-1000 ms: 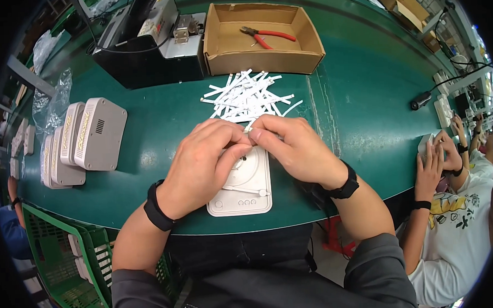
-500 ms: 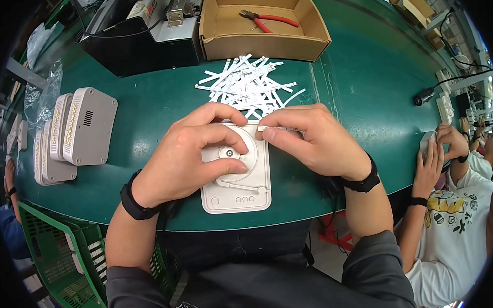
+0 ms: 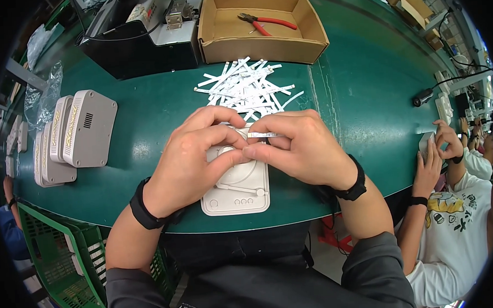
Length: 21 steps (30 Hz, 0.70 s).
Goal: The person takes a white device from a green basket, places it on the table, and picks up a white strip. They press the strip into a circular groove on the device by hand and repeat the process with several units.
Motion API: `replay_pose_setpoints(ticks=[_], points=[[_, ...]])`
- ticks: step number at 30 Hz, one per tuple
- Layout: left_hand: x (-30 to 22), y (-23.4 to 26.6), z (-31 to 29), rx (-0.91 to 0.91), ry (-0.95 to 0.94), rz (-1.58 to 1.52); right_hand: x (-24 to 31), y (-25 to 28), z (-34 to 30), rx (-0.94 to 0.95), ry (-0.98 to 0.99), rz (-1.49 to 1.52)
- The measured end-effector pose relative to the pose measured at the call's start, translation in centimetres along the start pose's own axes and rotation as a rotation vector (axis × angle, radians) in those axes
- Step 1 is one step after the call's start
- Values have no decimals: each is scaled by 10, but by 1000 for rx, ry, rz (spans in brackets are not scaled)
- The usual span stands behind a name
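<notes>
Left hand [image 3: 196,156] and right hand [image 3: 306,147] are meeting over a white device [image 3: 231,205].
The right grip is holding a white strip [image 3: 262,135] by thumb and fingers; the left is curving narrowly beside it, though I cannot tell whether it is pinching anything. The device is lying on the green tabletop [image 3: 366,116], below a strip pile [image 3: 250,90].

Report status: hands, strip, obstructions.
Right hand holding white strip. Left hand curled over white unit, partly covering it. Strip pile just beyond hands.
</notes>
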State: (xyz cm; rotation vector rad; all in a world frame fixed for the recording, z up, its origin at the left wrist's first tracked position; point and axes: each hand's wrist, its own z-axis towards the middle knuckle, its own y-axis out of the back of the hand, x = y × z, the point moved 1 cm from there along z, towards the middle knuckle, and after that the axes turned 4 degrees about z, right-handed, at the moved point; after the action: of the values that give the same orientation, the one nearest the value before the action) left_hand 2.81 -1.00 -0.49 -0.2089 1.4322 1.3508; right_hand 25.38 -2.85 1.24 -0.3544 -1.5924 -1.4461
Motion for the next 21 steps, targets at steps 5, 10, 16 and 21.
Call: replay_pose_setpoints(ticks=[5, 10, 16, 21], points=[[-3, -2, 0, -52, -116, 81, -6, -8, -5, -119, 10, 60], [-8, -1, -3, -119, -98, 131, 3, -8, -4, -86, -41, 33], [-7, -2, -4, -94, -90, 104, 2, -10, -6, -95, -32, 27], [-4, 1, -3, -42, -88, 147, 5, -11, -7, -87, -184, 119]])
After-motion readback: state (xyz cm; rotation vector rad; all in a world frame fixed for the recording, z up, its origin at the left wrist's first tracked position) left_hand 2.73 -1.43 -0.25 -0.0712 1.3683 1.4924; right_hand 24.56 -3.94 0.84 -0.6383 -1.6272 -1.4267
